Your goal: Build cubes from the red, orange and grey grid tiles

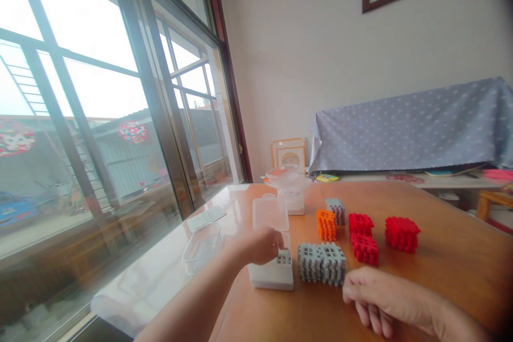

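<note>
My left hand [266,246] reaches into a clear plastic box [272,278] with its lid [270,214] standing up behind. Its fingers are bent closed on a grey interlocking grid piece [284,257] inside the box; the exact grip is partly hidden. Right of the box stand two stacks of grey grid pieces [321,263], side by side. My right hand [379,296] is beside their right end, fingers loosely bent and apart, holding nothing that I can see. Beyond are an orange stack [326,224], a smaller grey stack [335,211] and red stacks [363,238], [402,233].
More clear containers [290,192] stand at the back of the wooden table [441,278]. Another clear container [203,246] and a paper [206,217] lie at the left, near the window. A polka-dot cloth [409,128] covers something by the wall.
</note>
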A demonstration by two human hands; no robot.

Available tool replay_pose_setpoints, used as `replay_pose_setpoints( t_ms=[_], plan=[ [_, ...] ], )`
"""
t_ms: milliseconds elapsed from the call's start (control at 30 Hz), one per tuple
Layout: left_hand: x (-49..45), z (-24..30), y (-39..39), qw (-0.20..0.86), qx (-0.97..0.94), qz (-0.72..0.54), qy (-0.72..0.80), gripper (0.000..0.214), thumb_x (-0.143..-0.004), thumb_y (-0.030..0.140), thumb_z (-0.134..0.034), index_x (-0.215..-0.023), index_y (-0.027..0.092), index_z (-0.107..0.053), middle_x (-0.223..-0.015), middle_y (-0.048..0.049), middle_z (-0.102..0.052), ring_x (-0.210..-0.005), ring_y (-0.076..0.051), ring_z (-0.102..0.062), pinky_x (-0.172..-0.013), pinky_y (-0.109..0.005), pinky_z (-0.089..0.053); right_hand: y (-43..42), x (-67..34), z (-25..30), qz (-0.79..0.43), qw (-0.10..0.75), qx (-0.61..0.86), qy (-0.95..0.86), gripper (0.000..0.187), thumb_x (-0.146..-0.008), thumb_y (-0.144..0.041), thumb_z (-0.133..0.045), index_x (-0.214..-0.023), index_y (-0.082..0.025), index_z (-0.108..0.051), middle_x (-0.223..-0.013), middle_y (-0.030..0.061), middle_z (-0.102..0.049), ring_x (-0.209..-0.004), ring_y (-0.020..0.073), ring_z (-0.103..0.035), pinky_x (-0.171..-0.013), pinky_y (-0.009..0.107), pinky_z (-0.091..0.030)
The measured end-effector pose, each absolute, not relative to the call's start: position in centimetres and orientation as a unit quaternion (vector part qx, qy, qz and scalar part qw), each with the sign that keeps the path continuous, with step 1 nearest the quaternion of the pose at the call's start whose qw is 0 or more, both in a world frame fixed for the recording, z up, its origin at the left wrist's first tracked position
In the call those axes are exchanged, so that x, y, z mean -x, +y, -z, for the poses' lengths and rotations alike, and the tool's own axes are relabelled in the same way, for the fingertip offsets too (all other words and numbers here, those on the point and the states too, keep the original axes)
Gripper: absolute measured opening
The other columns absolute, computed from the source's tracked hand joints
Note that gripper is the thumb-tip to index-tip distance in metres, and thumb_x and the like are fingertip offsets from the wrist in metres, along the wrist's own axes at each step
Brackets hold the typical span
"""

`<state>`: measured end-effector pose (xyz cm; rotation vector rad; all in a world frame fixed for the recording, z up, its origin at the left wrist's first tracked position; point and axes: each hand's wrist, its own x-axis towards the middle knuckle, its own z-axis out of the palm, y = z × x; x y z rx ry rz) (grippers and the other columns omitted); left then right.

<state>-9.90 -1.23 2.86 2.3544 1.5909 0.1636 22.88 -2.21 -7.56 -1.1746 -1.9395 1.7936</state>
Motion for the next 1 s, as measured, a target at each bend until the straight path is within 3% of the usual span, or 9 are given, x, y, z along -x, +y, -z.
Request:
replay_pose_setpoints(
  t_ms=[167,367,533,767,1000],
  plan=[
    [9.8,-2.6,-1.1,0.203,-0.811,-0.012,0.549,0.030,-0.077,0.016,-0.055,-0.093,0.024,-0.079,-0.077,0.0002,-0.074,-0.066,-0.014,-0.062,-0.060,-0.022,-0.046,-2.2,-22.9,7.7,-0.612,0.128,0.401,-0.670,0.028,-0.092,-0.043,-0.049,-0.096,-0.016,-0.057,-0.071,0.0046,-0.071,-0.044,0.0080,-0.060,-0.038,0.012,-0.039],
    [9.6,-1.9,-1.1,0.224,-0.798,-0.006,0.560,0.037,-0.077,0.012,-0.049,-0.096,0.021,-0.080,-0.070,0.0004,-0.072,-0.055,-0.012,-0.056,-0.052,-0.021,-0.040,-2.5,-22.6,7.1,-0.611,0.134,0.410,-0.664,0.026,-0.091,-0.042,-0.051,-0.093,-0.017,-0.056,-0.069,0.0040,-0.070,-0.043,0.0078,-0.059,-0.037,0.011,-0.037],
    [9.8,-1.8,-1.3,0.200,-0.810,-0.050,0.549,0.032,-0.074,0.011,-0.053,-0.092,0.021,-0.077,-0.082,-0.0003,-0.074,-0.067,-0.014,-0.062,-0.061,-0.022,-0.046,-2.8,-22.5,6.7,-0.612,0.131,0.415,-0.661,0.028,-0.090,-0.045,-0.054,-0.093,-0.017,-0.057,-0.069,0.0038,-0.070,-0.043,0.0077,-0.060,-0.037,0.011,-0.038],
    [8.0,-3.6,-1.6,0.119,-0.840,-0.202,0.490,0.028,-0.078,0.017,-0.058,-0.105,0.018,-0.067,-0.106,-0.0058,-0.069,-0.096,-0.018,-0.063,-0.086,-0.028,-0.050,-2.6,-22.6,6.5,-0.619,0.129,0.410,-0.657,0.026,-0.091,-0.041,-0.051,-0.095,-0.016,-0.057,-0.070,0.0042,-0.071,-0.044,0.0087,-0.061,-0.038,0.012,-0.041],
    [4.4,-4.6,-2.0,0.096,-0.873,-0.098,0.467,0.053,-0.072,0.039,-0.074,-0.121,0.023,-0.061,-0.119,-0.0077,-0.068,-0.114,-0.028,-0.058,-0.094,-0.038,-0.048,-2.8,-22.6,6.5,-0.620,0.129,0.415,-0.653,0.026,-0.093,-0.039,-0.050,-0.100,-0.016,-0.057,-0.069,0.0038,-0.070,-0.043,0.0082,-0.059,-0.037,0.012,-0.041]
  ],
)
